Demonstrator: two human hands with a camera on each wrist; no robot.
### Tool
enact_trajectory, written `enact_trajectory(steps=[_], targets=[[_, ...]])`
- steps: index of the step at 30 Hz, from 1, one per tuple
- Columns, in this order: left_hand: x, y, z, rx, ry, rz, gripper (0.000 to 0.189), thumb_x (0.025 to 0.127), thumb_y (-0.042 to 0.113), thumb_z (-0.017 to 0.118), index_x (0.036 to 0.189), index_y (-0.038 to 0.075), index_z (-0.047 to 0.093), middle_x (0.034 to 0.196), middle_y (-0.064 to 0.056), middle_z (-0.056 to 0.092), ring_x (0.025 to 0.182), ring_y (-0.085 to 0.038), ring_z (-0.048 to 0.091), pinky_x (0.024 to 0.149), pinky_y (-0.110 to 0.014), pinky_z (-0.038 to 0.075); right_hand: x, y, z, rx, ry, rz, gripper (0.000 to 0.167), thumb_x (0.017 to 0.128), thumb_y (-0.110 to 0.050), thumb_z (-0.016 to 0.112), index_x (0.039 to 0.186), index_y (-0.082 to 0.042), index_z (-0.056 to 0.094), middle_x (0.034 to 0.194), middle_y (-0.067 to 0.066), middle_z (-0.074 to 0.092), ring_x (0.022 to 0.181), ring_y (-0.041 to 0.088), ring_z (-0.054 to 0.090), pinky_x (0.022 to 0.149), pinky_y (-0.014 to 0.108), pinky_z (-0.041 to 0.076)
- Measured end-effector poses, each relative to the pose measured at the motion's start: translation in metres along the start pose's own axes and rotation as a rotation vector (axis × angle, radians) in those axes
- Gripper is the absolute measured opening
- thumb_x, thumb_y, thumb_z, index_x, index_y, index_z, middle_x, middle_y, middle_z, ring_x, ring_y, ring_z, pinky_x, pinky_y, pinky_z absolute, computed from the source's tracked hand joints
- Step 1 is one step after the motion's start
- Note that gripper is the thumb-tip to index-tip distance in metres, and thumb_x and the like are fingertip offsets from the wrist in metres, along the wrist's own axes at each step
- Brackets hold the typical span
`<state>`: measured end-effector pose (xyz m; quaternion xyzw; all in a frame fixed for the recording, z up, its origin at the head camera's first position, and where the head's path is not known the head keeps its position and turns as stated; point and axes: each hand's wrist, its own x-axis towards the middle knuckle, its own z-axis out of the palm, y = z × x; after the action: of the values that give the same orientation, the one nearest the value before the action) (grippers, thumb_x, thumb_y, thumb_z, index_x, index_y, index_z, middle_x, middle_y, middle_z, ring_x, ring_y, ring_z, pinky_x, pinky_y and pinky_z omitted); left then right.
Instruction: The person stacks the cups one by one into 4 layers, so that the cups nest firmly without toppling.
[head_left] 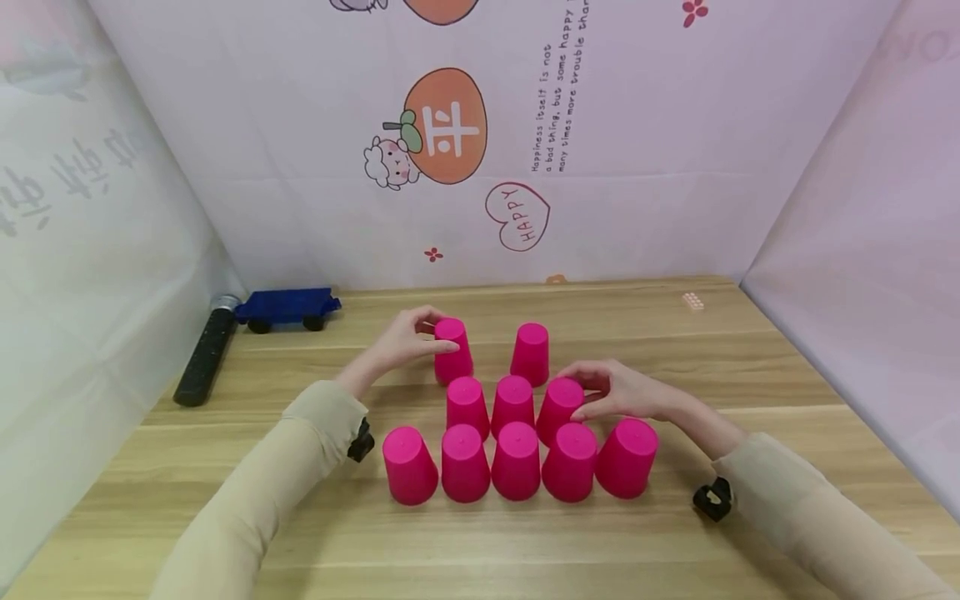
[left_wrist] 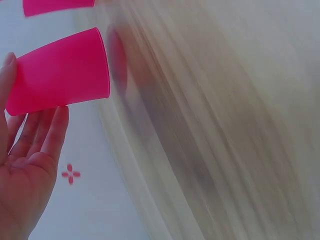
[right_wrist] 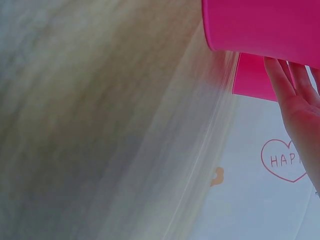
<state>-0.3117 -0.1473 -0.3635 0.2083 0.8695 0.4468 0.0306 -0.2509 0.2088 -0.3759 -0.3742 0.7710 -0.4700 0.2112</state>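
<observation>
In the head view, my left hand (head_left: 406, 340) grips the back-left pink cup (head_left: 452, 354), thumb in front and fingers behind. The left wrist view shows this upside-down cup (left_wrist: 60, 72) with its rim just off the wooden surface and a pink reflection beside it. My right hand (head_left: 618, 389) holds the right-end pink cup (head_left: 558, 408) of the middle row between thumb and fingers. Two more cups, a middle one (head_left: 513, 407) and a left one (head_left: 467, 408), stand in that row. Another upside-down cup (head_left: 531, 354) stands at the back, right of the left hand's cup.
A front row of several upside-down pink cups (head_left: 516, 462) stands nearest me. At the back left, a blue toy wagon (head_left: 288, 307) sits beside a black-handled object (head_left: 206, 354). A printed white sheet (head_left: 637, 167) hangs behind the wooden table (head_left: 480, 550).
</observation>
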Motion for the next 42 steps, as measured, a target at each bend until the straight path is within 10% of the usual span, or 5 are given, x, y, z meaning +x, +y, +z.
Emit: enact_trajectory(steps=[15, 42], targets=[[0.017, 0.016, 0.038, -0.031, -0.100, 0.095, 0.045, 0.078, 0.015, 0.076, 0.117, 0.002, 0.060, 0.110, -0.014, 0.064, 0.100, -0.026, 0.063, 0.090, -0.036, 0.053, -0.001, 0.000, 0.000, -0.019, 0.000, 0.002, 0.048, 0.083, -0.012, 0.071, 0.126, -0.001, 0.052, 0.123, 0.018, 0.059, 0.107, 0.005, 0.061, 0.093, 0.030, 0.052], [0.021, 0.020, 0.036, -0.045, -0.165, 0.079, 0.054, 0.080, 0.013, 0.074, 0.129, 0.001, 0.053, 0.121, -0.016, 0.060, 0.110, -0.030, 0.059, 0.094, -0.037, 0.052, 0.000, 0.001, -0.001, 0.000, -0.009, -0.011, 0.047, 0.083, -0.011, 0.071, 0.125, -0.001, 0.052, 0.122, 0.019, 0.059, 0.108, 0.007, 0.061, 0.094, 0.026, 0.051]])
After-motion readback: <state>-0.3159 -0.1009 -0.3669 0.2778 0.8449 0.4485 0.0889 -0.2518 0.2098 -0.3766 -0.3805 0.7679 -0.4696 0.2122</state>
